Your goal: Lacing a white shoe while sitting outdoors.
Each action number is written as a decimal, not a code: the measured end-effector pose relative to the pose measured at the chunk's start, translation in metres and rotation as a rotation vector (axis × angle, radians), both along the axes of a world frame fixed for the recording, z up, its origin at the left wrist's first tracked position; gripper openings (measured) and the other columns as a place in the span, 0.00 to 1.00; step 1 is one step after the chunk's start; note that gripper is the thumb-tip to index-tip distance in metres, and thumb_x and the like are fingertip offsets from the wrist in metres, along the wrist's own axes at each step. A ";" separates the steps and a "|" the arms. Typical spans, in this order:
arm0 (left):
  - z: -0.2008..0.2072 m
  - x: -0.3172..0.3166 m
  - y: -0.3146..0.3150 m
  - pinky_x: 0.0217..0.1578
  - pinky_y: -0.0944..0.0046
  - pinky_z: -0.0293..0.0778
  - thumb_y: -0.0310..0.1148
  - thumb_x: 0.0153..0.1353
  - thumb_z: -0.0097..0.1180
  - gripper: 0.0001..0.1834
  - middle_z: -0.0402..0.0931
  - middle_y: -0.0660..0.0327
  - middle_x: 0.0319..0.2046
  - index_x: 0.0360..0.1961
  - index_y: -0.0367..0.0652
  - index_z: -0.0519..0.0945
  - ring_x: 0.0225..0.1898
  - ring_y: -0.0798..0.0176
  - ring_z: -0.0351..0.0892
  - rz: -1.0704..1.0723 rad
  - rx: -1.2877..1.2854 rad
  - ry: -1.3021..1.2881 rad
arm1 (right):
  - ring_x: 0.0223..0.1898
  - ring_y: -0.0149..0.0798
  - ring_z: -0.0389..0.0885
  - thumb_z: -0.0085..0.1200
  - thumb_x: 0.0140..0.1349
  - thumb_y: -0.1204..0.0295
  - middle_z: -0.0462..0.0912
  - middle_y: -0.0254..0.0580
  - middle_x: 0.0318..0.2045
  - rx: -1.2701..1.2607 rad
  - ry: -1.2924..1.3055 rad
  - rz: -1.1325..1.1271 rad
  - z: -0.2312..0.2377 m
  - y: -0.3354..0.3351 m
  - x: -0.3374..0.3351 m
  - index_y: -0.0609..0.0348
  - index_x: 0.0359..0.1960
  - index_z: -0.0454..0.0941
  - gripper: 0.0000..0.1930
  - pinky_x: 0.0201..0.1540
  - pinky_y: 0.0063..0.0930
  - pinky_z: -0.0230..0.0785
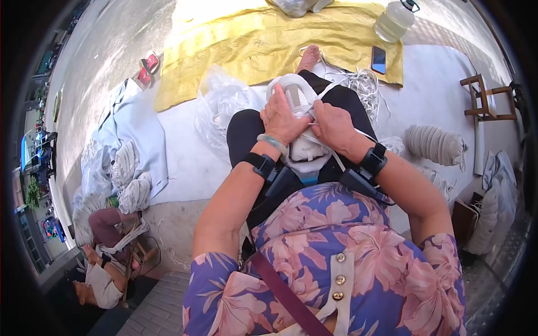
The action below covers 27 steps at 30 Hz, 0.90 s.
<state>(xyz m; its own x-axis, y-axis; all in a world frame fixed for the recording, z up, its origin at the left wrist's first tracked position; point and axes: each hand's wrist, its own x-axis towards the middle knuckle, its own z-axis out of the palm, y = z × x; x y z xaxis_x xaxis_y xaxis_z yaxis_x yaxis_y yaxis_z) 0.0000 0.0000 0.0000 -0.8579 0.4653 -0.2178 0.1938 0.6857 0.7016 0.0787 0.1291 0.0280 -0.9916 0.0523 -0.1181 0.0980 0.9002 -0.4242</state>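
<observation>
A white sneaker upper (300, 96) with a mesh panel lies in my lap between my knees. My left hand (282, 120) is closed over its left side, with the fingers along the edge and the thumb toward the middle. My right hand (335, 126) pinches a thin white shoelace close to the left thumb; its tip partly hides behind the fingers. Below both hands, more white shoe material (307, 149) rests on my lap; I cannot tell whether it is a separate upper. Loose white laces (364, 92) lie tangled beside my right leg.
A clear plastic bag (221, 103) lies left of my knees. Beyond are a yellow sheet (213, 61), a phone (379, 60) and a large jug (395, 21). At right are a bundle of white uppers (434, 144) and a wooden stool (487, 98). Another person (106, 280) sits lower left.
</observation>
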 end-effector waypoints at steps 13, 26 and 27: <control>-0.008 -0.001 -0.005 0.51 0.50 0.52 0.38 0.36 0.62 0.52 0.62 0.47 0.50 0.62 0.37 0.47 0.52 0.47 0.61 -0.177 0.069 0.351 | 0.30 0.52 0.77 0.46 0.50 0.73 0.76 0.52 0.24 -0.054 0.032 0.237 -0.014 0.020 -0.008 0.63 0.30 0.67 0.08 0.31 0.41 0.70; -0.009 -0.007 -0.010 0.52 0.45 0.51 0.39 0.37 0.63 0.52 0.62 0.49 0.52 0.63 0.39 0.47 0.54 0.48 0.61 -0.219 0.015 0.371 | 0.29 0.52 0.78 0.47 0.48 0.72 0.77 0.52 0.24 -0.101 0.078 0.260 -0.032 0.020 -0.013 0.62 0.26 0.73 0.07 0.32 0.41 0.70; -0.005 -0.006 -0.010 0.52 0.45 0.51 0.39 0.37 0.63 0.52 0.62 0.49 0.52 0.63 0.39 0.47 0.54 0.48 0.61 -0.223 0.011 0.372 | 0.29 0.52 0.78 0.47 0.48 0.72 0.77 0.52 0.24 -0.106 0.080 0.257 -0.033 0.024 -0.018 0.62 0.26 0.73 0.07 0.32 0.41 0.70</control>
<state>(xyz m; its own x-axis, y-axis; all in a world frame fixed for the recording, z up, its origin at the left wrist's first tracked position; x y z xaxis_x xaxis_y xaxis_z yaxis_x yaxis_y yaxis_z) -0.0059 -0.0095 -0.0054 -0.7554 0.6486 0.0928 0.5771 0.5916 0.5631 0.0611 0.1532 -0.0048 -0.9771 -0.2108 -0.0299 -0.1657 0.8413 -0.5146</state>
